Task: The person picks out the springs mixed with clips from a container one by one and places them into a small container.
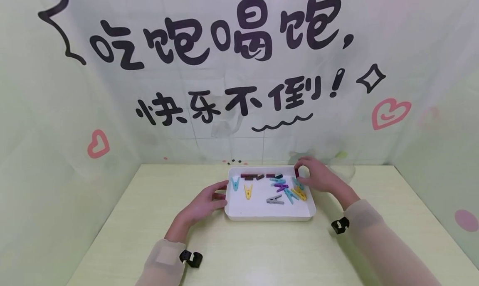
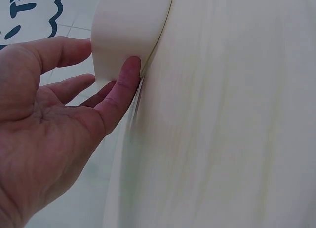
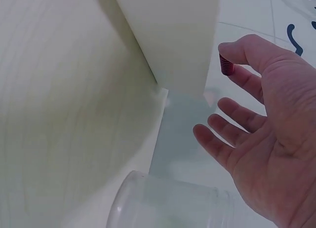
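Note:
A white tray (image 1: 254,213) sits on the table in the head view. Inside its right half lie clothespins in grey (image 1: 275,200), purple (image 1: 281,188), blue and yellow; a blue clothespin (image 1: 235,183) and a yellow clothespin (image 1: 248,191) lie at the left. Several dark ridged strips (image 1: 250,176) line the back of the tray. My left hand (image 1: 203,203) touches the tray's left wall with loosely extended fingers. Over the back right corner, my right hand (image 1: 318,176) pinches a small dark red ridged piece (image 3: 226,66) between thumb and index finger, its other fingers spread.
A clear plastic container (image 3: 168,203) stands behind the right hand, beyond the tray's right side. The pale wooden table (image 1: 239,252) meets a white printed curtain (image 1: 224,149) at the back, and curtains also hang on both sides.

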A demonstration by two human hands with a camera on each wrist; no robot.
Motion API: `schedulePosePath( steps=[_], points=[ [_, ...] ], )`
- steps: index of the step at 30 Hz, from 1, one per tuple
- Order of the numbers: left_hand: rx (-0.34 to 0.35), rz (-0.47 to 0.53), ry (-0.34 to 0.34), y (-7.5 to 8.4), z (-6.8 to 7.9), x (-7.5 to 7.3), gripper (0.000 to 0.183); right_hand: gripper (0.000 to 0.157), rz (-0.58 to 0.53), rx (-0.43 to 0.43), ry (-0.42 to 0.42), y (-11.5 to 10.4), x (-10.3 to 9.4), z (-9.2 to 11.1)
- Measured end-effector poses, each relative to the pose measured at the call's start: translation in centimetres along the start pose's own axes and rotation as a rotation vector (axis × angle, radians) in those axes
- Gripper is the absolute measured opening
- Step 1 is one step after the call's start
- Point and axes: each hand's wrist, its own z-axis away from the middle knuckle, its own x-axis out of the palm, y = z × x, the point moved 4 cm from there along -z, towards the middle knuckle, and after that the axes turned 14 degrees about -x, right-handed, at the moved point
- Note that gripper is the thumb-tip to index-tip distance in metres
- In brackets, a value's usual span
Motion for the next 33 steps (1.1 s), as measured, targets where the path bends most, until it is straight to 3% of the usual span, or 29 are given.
schedulePosePath(
  steps=[20,33],
  points=[
    [0.001,-0.004,-0.006,-0.2,-0.2,0.0,0.066,0.033,-0.023,-0.053,0.149,-0.4,-2.8,1.7],
    [0.007,0.0,-0.007,-0.2,-0.1,0.0,0.065,0.036,-0.009,-0.014,0.217,-0.2,-4.8,3.7]
  ],
)
